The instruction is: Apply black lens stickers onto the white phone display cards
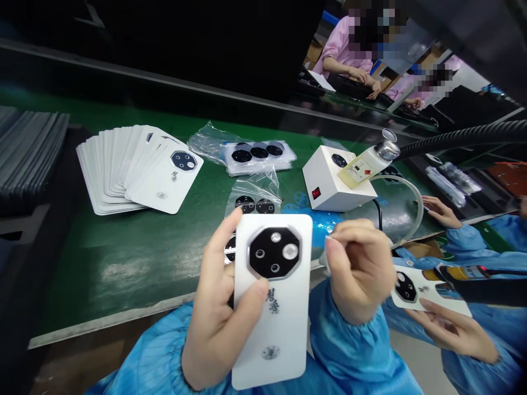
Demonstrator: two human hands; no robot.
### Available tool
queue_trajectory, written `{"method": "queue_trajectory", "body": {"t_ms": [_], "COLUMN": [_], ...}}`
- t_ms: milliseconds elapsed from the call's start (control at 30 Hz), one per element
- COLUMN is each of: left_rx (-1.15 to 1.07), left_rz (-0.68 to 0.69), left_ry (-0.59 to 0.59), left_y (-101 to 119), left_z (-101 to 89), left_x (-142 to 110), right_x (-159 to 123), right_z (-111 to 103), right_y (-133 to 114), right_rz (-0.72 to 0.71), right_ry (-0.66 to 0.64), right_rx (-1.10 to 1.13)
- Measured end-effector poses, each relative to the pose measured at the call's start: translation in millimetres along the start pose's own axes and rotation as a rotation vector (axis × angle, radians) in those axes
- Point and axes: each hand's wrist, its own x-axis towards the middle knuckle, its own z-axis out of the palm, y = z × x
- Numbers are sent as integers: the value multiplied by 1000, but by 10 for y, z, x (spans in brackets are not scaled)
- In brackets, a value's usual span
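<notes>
While the left hand (216,312) wraps around a white card (288,334) and holds it up above the table, thumb across the front, the right hand (360,271) sits just beside the card's edge with its fingers pinched on a small white scrap (328,247), too blurred for me to say what it is. That card has a black octagonal lens piece (274,252) with a silver rim on it, so it looks fitted already. Over on the green table (123,263), a fanned stack of matching white cards (123,170) looks like a good pile done, since its top card has a lens piece too. Plenty seems left, though: a bagged stack of black lens pieces (259,156) and a second bag (253,200) sit nearby. Behind those is a white box (325,184) with a red switch and a pump bottle (368,164) on it, and off to the right, a co-worker's hand (450,334) holds another card (428,291).
</notes>
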Motion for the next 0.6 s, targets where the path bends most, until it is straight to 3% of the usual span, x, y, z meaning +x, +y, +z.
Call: {"method": "queue_trajectory", "body": {"t_ms": [133, 267, 400, 600], "left_rx": [-13, 13, 58, 157], "left_rz": [-75, 68, 121, 116], "left_ry": [125, 308, 314, 306], "left_y": [21, -14, -87, -122], "left_z": [-139, -296, -340, -419], "left_x": [75, 181, 231, 209], "right_x": [-37, -78, -95, -67], "right_z": [83, 156, 236, 286], "right_y": [437, 768, 924, 1057], "right_rz": [228, 263, 244, 199], "right_ry": [-213, -352, -476, -536], "right_rx": [-196, -265, -326, -457]}}
